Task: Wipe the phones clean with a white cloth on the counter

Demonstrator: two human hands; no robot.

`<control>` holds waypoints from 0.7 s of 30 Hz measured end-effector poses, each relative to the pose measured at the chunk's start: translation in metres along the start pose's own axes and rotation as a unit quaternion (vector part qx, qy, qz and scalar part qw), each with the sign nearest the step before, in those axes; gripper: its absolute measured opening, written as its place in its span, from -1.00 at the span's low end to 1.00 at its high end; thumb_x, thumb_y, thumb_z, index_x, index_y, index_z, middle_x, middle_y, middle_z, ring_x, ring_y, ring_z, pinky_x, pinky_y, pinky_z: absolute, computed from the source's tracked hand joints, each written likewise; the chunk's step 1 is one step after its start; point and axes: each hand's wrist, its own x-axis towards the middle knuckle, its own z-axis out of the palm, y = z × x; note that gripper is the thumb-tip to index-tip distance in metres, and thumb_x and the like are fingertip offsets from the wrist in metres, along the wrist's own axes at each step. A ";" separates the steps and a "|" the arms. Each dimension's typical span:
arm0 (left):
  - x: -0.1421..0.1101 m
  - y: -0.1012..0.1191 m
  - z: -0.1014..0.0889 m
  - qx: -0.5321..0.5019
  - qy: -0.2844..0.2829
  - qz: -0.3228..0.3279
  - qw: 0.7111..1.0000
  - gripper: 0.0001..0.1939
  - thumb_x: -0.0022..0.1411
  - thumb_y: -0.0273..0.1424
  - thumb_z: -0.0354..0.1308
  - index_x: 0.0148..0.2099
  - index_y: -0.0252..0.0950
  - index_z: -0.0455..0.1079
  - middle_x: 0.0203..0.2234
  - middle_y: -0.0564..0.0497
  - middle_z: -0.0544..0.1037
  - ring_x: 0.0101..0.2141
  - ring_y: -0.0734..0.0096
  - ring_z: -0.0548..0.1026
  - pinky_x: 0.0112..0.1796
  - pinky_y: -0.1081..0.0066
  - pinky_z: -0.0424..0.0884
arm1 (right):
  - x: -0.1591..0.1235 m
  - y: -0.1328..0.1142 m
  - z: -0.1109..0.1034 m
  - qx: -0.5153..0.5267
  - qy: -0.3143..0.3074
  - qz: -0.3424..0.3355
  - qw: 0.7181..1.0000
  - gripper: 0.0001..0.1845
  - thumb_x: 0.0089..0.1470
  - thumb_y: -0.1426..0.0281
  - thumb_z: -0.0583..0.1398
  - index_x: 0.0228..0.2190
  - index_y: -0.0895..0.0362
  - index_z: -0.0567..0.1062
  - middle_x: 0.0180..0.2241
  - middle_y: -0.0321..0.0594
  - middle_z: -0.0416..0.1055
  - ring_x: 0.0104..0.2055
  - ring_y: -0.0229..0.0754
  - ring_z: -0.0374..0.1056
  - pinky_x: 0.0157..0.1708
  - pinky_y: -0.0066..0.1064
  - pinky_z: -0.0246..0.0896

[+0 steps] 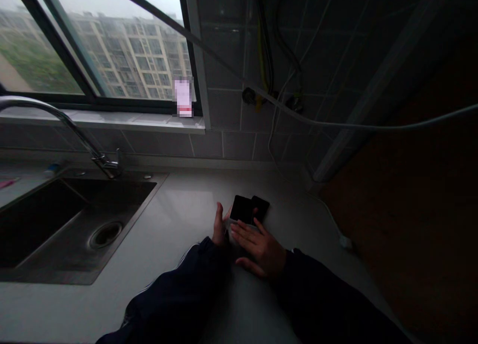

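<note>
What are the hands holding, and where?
A flat black phone-like device seems held at its edges: left hand at its side, right fingers along its near edge.

Two black phones, overlapping, dark screens up, flat on countertop

Left hand edge-on; right hand palm-down, fingers extended.

Black flat slab: lower edge hidden under right-hand fingers; kind too dark to tell. Pale upright object on windowsill: pixel-blurred, unreadable. Pink item: cut off by left edge. Dark sleeves: cut off by bottom edge.
</note>
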 end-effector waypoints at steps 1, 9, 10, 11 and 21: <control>0.001 -0.001 0.000 -0.010 -0.011 -0.024 1.000 -0.10 0.37 0.19 -0.27 0.36 -0.46 0.22 0.02 -0.36 0.57 -0.05 -0.01 0.60 0.06 0.12 0.40 | 0.000 0.008 -0.001 -0.011 -0.003 0.014 1.000 -0.28 0.37 0.03 -0.01 0.36 0.20 0.14 0.36 0.05 0.15 0.45 0.06 0.00 0.37 0.25 -0.17; -0.001 -0.003 0.002 -0.039 -0.120 -0.150 0.981 -0.10 0.32 0.24 -0.29 0.43 -0.25 0.12 0.06 -0.30 0.54 -0.05 -0.09 0.58 -0.04 -0.04 0.45 | -0.007 0.058 -0.003 -0.046 0.035 0.110 0.992 -0.31 0.41 0.09 -0.12 0.36 0.25 0.14 0.37 0.11 0.11 0.44 0.16 0.00 0.28 0.31 0.00; 0.000 -0.002 0.001 -0.040 -0.119 -0.149 0.981 -0.09 0.32 0.25 -0.30 0.43 -0.27 0.13 0.05 -0.31 0.55 -0.06 -0.08 0.59 -0.05 -0.03 0.45 | -0.007 0.056 -0.003 -0.042 0.042 0.107 0.993 -0.31 0.41 0.09 -0.13 0.35 0.25 0.15 0.36 0.11 0.12 0.44 0.16 -0.01 0.28 0.32 -0.01; 0.001 -0.002 0.000 -0.042 -0.113 -0.142 0.983 -0.08 0.32 0.25 -0.30 0.42 -0.31 0.14 0.04 -0.32 0.55 -0.07 -0.07 0.60 -0.04 0.00 0.46 | -0.006 0.051 -0.002 -0.034 0.047 0.097 0.994 -0.32 0.41 0.09 -0.14 0.35 0.24 0.17 0.36 0.10 0.14 0.44 0.16 0.00 0.29 0.33 -0.04; 0.002 0.007 -0.004 -0.058 -0.083 -0.081 0.992 0.10 0.27 0.29 -0.47 0.41 -0.54 0.11 0.07 -0.48 0.52 0.01 -0.08 0.57 0.07 0.06 0.37 | 0.001 -0.021 0.006 0.059 0.067 -0.083 0.993 -0.28 0.33 -0.06 -0.01 0.23 0.20 0.34 0.22 0.00 0.40 0.44 0.01 0.02 0.43 0.11 -0.45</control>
